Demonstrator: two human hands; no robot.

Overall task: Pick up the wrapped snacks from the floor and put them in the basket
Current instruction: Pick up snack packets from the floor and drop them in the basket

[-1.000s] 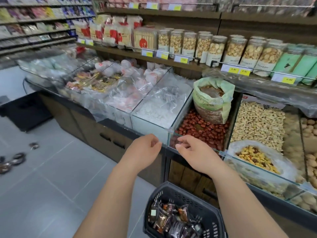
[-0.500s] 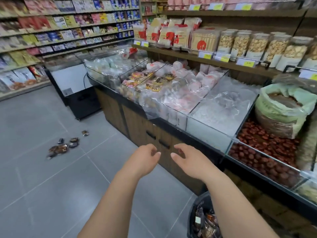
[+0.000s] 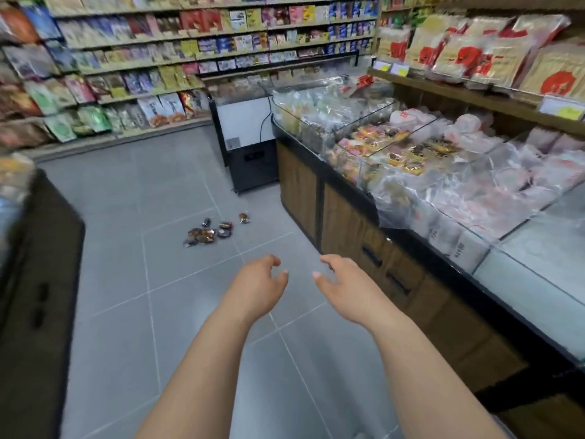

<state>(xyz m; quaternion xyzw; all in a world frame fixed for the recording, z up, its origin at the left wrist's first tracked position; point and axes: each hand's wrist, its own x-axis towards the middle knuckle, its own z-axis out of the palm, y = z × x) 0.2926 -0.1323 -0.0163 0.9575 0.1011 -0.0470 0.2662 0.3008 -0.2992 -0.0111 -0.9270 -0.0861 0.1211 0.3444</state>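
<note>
Wrapped snacks (image 3: 210, 232) lie clustered on grey tiled floor (image 3: 126, 280), near wooden display counter (image 3: 348, 223). Left hand (image 3: 256, 288) and right hand (image 3: 345, 288) extended forward, fingers loosely curled, holding nothing. Stocked shelves (image 3: 158, 58) behind.

our hands over the floor, snacks ahead.
snacks (image 3: 211, 231) lie on the floor (image 3: 133, 280) beyond our hands, left (image 3: 256, 288) and right (image 3: 343, 288); counter (image 3: 348, 223) to the right.

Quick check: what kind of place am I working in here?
Most likely a grocery or snack shop: wall shelves packed with packaged goods, clear bulk bins of wrapped sweets on a wooden counter, and yellow price tags under the hanging packets.
</note>
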